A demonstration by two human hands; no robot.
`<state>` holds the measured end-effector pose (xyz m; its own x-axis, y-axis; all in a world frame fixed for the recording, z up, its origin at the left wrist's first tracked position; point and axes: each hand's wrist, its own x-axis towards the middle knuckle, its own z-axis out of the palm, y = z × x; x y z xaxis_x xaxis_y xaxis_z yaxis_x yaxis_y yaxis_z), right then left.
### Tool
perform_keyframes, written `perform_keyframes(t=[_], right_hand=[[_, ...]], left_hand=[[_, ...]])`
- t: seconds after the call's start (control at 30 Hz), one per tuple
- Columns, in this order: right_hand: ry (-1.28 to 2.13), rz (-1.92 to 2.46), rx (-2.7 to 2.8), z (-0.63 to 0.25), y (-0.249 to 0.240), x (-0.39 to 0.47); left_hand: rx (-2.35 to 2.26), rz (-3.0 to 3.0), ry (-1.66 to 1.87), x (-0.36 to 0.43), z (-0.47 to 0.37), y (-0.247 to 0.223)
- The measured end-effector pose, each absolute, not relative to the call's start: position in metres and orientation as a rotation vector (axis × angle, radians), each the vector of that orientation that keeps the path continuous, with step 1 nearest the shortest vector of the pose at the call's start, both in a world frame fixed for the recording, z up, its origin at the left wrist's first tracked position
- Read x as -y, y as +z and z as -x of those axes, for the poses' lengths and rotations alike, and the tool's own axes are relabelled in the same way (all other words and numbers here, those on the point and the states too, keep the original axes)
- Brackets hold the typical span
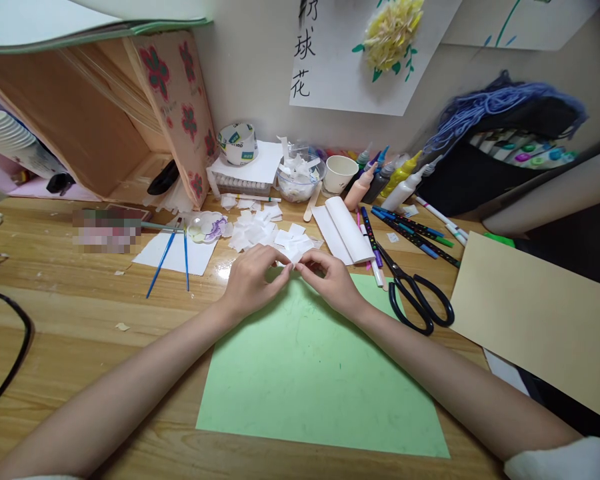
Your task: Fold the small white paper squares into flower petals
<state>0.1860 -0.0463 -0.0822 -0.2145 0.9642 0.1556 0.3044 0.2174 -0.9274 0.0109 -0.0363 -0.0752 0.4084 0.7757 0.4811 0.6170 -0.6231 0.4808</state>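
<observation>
Two hands pinch a white scrap above the green sheet

On the wall beyond the green sheet [320,373], one white poster [340,40] reads "球花", with another character above cut off by the frame. One tape roll [237,150] beyond the sheet's far left corner bears green labels too small to read surely. At the sheet's far edge, the left hand [254,279] and right hand [333,280] meet, fingers narrow, both pinching one tiny white scrap [293,265]. Just past that edge lie loose white cuttings [255,230], too many overlapping to count, and one curled white paper [350,230]; farther beyond stand one clear bowl [300,192] of cuttings and one paper cup [341,177]. Two blue paintbrushes [164,260] lie left of the sheet; one pair of black-handled scissors [413,293] lies at its right edge
</observation>
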Motion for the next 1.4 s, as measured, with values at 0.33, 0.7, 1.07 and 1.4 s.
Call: perform_keyframes(t=[0.33,0.7,1.07,1.4], right_hand=[[1.009,1.191,1.706,-0.1859,-0.0833,0.0464],[1.01,1.193,1.722,-0.1858,-0.0827,0.0464],[1.013,1.19,1.721,-0.1861,-0.0833,0.0465],[1.006,1.194,1.73,-0.1857,-0.0826,0.0462]], left_hand=[[-1.219,-2.402,1.051,0.0365,-0.0104,-0.0769],[-1.225,-2.393,1.076,0.0362,-0.0117,-0.0764],[-1.223,-2.405,1.076,0.0363,-0.0114,-0.076],[-1.226,-2.398,1.066,0.0367,-0.0114,-0.0755]])
